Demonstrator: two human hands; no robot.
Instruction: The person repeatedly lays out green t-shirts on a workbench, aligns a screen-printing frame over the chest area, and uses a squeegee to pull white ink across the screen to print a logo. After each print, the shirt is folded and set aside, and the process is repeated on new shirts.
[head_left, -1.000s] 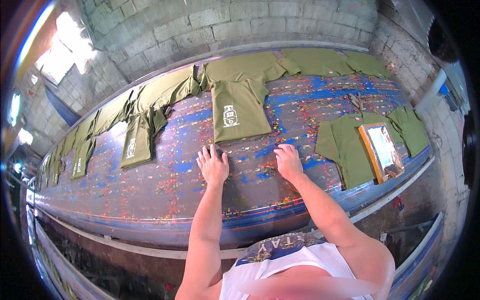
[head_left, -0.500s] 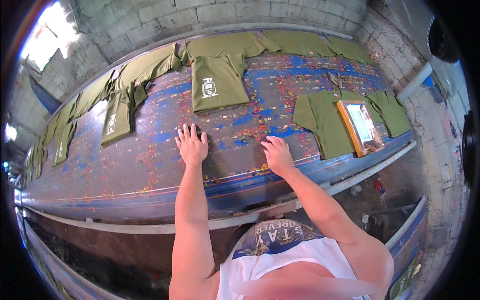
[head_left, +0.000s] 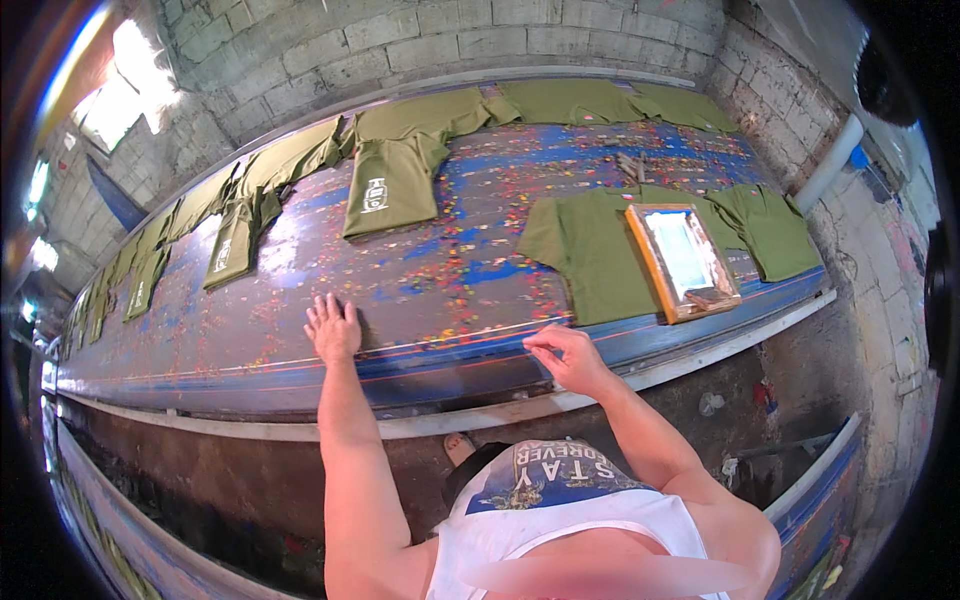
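Note:
My left hand (head_left: 333,328) rests with spread fingers on the long paint-speckled table (head_left: 450,275), near its front edge. To its right, my right hand (head_left: 570,358) hangs by that edge, fingertips pinched together; anything between them is too small to make out. Beyond my hands lies a folded olive-green T-shirt (head_left: 400,190) with a white print. Right of my right hand, another olive T-shirt (head_left: 590,255) is spread flat. A wood-framed printing screen (head_left: 685,262) sits on that shirt, a brownish tool lying at its near end.
More olive T-shirts (head_left: 420,115) line the table's far side, with several printed ones (head_left: 232,240) at the left. A pale rail (head_left: 500,410) runs along the front. Small dark pieces (head_left: 632,165) lie at the back right. A block wall (head_left: 450,40) stands behind.
Both hands have drawn back toward the table's front edge. My right hand has gone from loosely spread fingers on the table to a pinch. The view has shifted a little.

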